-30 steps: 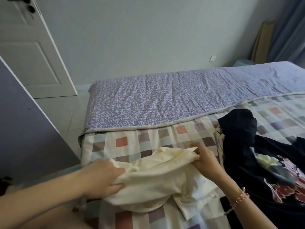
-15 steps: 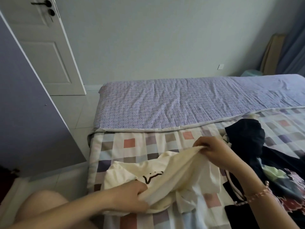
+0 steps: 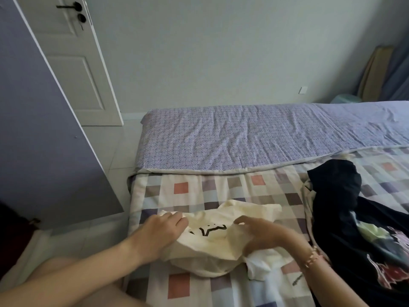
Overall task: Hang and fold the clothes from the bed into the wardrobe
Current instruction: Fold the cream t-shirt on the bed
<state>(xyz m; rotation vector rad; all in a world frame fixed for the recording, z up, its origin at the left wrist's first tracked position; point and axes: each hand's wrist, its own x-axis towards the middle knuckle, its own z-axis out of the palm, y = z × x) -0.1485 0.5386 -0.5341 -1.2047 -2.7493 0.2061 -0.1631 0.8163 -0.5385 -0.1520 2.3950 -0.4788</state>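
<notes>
A crumpled cream cotton T-shirt with black print [image 3: 212, 244] lies on the checked bed cover [image 3: 199, 191]. The left hand [image 3: 159, 233] fingers clench its left edge. The right hand [image 3: 265, 235] fingers curl, grasping its right side. A black printed shirt [image 3: 345, 222] lies just beside.

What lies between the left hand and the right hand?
The cream shirt, its black print facing up, fills the stretch between the left hand and the right hand; the head view shows it.
</notes>
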